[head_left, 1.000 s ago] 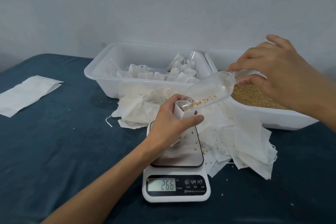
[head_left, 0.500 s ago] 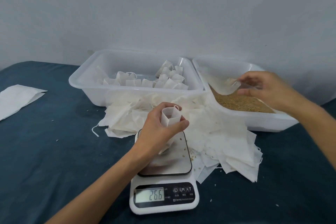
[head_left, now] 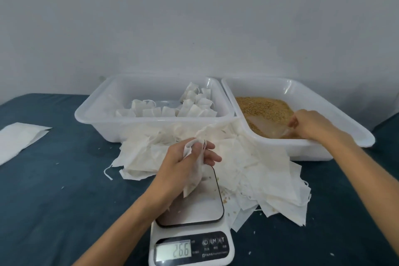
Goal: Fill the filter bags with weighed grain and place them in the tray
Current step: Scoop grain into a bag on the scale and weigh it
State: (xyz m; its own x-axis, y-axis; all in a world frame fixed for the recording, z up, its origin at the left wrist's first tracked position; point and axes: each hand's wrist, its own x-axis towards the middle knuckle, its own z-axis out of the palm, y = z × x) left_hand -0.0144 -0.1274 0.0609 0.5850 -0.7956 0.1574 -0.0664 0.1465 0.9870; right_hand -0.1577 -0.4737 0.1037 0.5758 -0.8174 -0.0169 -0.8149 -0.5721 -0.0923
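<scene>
My left hand (head_left: pixel 185 164) grips a white filter bag (head_left: pixel 193 176) whose lower end rests on the plate of the white scale (head_left: pixel 194 207); the display reads 26.6. My right hand (head_left: pixel 311 124) holds the handle of a clear plastic scoop (head_left: pixel 269 125) lying in the brown grain (head_left: pixel 259 106) inside the right white tub (head_left: pixel 345 129). The left white tray (head_left: pixel 86 114) holds several filled, folded bags (head_left: pixel 190 106).
A heap of empty filter bags (head_left: pixel 259 166) spreads over the dark blue cloth between scale and tubs. Another flat white bag stack (head_left: pixel 19 139) lies at the far left. Loose grains dot the cloth and the scale plate.
My right hand carried the scoop from the bag's mouth back down into the grain tub. My left hand closed round the bag's top. The scale reading stayed at 26.6.
</scene>
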